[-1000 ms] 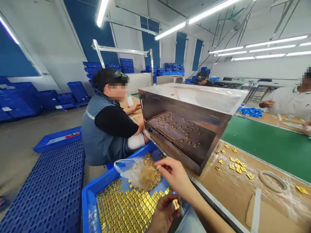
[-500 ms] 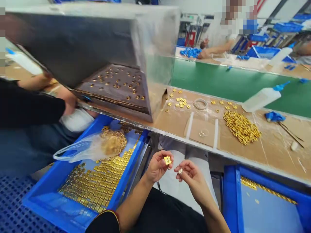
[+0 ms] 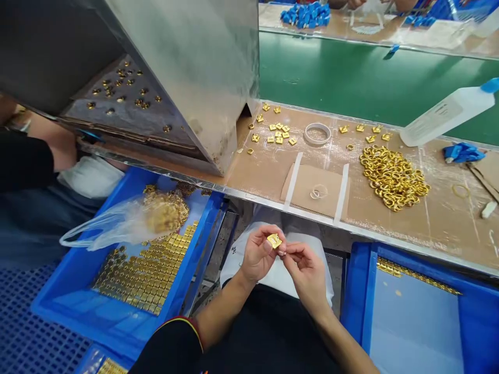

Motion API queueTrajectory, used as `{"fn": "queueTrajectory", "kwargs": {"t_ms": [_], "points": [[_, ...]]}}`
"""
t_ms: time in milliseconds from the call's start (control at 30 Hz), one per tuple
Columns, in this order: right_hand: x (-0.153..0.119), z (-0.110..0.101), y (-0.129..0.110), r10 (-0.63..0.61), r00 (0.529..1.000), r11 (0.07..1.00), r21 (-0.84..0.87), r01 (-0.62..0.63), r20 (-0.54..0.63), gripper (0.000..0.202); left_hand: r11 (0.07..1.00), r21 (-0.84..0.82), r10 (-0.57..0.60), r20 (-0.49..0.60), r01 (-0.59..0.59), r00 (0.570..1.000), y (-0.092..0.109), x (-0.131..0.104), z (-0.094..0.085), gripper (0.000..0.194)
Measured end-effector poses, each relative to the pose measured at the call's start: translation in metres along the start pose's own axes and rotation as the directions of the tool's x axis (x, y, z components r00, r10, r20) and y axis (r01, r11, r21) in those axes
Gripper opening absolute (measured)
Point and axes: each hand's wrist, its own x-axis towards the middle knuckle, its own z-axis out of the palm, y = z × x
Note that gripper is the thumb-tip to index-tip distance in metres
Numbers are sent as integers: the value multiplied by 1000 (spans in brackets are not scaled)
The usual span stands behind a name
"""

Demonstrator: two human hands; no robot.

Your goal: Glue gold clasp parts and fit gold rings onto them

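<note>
My left hand (image 3: 262,253) pinches a small square gold metal piece (image 3: 274,241) between thumb and fingers, its face turned up. Beside it, my right hand (image 3: 307,267) is closed, with thumb and fingertips meeting close to the gold piece's lower right edge. What those fingertips hold is too small and covered to name. Both hands are over my lap, in front of the bench edge. On the bench lie a heap of gold rings (image 3: 393,176), a cardboard pad (image 3: 307,179) held by white tape strips, and several loose square gold pieces (image 3: 278,133).
A blue tray (image 3: 117,317) at left holds rows of gold squares and a plastic bag (image 3: 132,221). Another blue tray (image 3: 413,311) stands at right. A metal hood (image 3: 218,93), white bottle (image 3: 444,117), tape roll (image 3: 317,134) and green belt (image 3: 351,67) surround the bench. A co-worker sits left.
My right hand has moved left to meet my left hand at the gold piece; they were apart before. The view has tilted down and shifted.
</note>
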Motion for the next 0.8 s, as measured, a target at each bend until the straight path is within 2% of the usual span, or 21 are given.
{"fn": "queueTrajectory", "kwargs": {"t_ms": [100, 200, 333, 500, 633, 733, 800], "points": [[14, 0, -6, 41, 999, 997, 63, -41, -5, 25, 1000, -16, 18, -11, -18, 1000, 4, 7, 4, 32], [23, 2, -13, 50, 998, 992, 116, -46, -34, 28, 998, 4, 56, 47, -56, 997, 7, 9, 9, 30], [23, 7, -22, -48, 996, 994, 90, 55, -73, 24, 993, 76, 85, 73, -90, 994, 8, 7, 14, 33], [20, 6, -24, -167, 986, 986, 13, 167, -16, 8, 990, 74, 115, 67, -120, 991, 13, 7, 23, 29], [19, 0, -20, -249, 968, 968, 40, 249, 11, 7, 993, 67, 93, 54, -96, 994, 15, 9, 26, 31], [19, -3, -15, -325, 946, 945, 19, 325, -9, 10, 996, 57, 60, 56, -64, 997, 13, 8, 28, 29], [19, -3, -14, -343, 938, 939, 0, 344, -39, 5, 998, 30, 45, 83, -48, 996, 12, 7, 28, 24]]}}
